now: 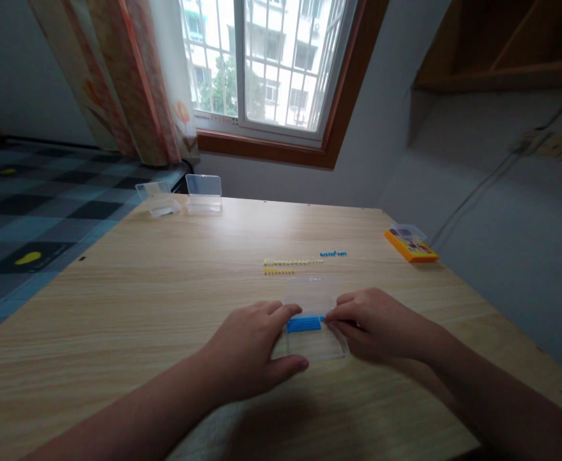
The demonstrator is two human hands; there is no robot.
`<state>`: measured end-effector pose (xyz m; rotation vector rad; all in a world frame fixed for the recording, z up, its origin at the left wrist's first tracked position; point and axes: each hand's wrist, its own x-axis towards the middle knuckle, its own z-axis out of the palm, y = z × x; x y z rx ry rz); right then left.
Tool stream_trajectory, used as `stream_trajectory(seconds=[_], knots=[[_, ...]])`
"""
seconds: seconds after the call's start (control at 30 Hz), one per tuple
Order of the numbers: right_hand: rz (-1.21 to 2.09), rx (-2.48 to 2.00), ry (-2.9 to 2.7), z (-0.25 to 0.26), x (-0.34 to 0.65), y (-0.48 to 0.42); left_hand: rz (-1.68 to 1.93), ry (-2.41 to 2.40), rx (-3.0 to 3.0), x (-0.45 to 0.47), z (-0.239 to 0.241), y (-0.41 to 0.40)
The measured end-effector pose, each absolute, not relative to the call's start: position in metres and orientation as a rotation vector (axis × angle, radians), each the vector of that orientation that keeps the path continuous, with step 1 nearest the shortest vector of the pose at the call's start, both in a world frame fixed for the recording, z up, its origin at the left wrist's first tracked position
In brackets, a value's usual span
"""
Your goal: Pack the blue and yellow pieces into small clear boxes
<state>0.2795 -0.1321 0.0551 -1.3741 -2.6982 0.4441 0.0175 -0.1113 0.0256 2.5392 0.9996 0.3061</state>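
Note:
A clear plastic box (315, 301) lies open on the wooden table (141, 288) in front of me. A row of small blue pieces (303, 324) sits across its middle. My left hand (256, 349) rests on the box's left edge, fingers curled over it and thumb stretched along the front. My right hand (374, 323) is at the right edge, with fingertips pinched at the end of the blue row. Beyond the box lie rows of small pale yellow pieces (291, 262), a shorter yellow row (278, 272) and a short blue row (333, 254).
Two more clear plastic boxes (159, 198) (203, 193) stand at the table's far left corner. An orange-edged flat box (410, 244) lies at the far right by the wall. A window and curtain are behind; a bed with a checked cover is at the left.

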Motion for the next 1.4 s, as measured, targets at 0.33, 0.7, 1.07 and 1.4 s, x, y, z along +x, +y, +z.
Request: stream_trajectory(seconds=[0.33,0.7,1.07,1.4], knots=[[0.443,-1.409,-2.688,0.056,0.277,-0.134,0.304,1.008,2.543,0.017,0.026,-0.112],[0.622,-1.302,-2.623,0.057,0.287,-0.129,0.293,1.006,2.538,0.016,0.027,-0.112],[0.080,-1.381,-1.886,0.002,0.340,-0.051,0.307,0.998,2.532,0.015,0.026,-0.111],[-0.041,-1.680,-2.161,-0.023,0.329,-0.035,0.336,0.980,2.532,0.015,0.025,-0.111]])
